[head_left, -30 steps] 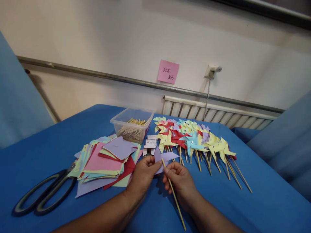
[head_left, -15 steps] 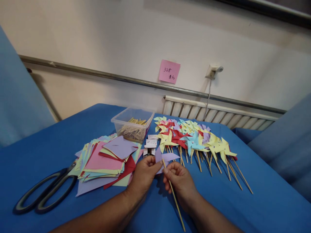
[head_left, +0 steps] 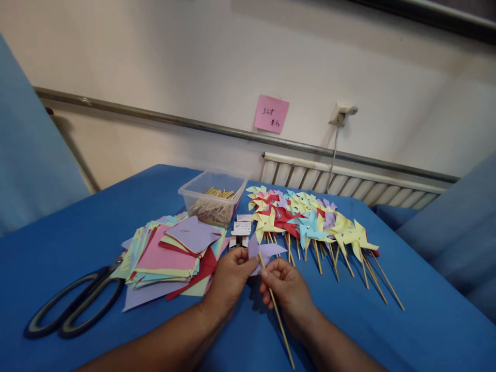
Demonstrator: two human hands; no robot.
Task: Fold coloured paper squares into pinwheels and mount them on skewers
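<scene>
A purple paper pinwheel [head_left: 273,249] is between my hands near the middle of the view. My left hand [head_left: 231,271] pinches its left side between thumb and fingers. In my right hand [head_left: 284,284] is a thin wooden stick [head_left: 282,328], gripped close to its upper end. That end lies against the pinwheel's centre, and the stick slants down toward me. Whether the two are joined, my fingers keep me from seeing. Just beyond my left hand sits a small open white box [head_left: 242,227]. Finished pinwheels [head_left: 308,226] in several colours lie on their sticks to the right.
Left of my hands is a pile of coloured paper squares [head_left: 166,256], with large dark-handled scissors [head_left: 75,305] beside it. A clear plastic bin [head_left: 211,186] of wooden sticks stands behind. Everything rests on a blue cloth-covered table [head_left: 434,315] against a wall with a radiator [head_left: 302,175].
The whole view has shifted very slightly. Both hands keep the same grip on the pinwheel and stick, with no other visible movement.
</scene>
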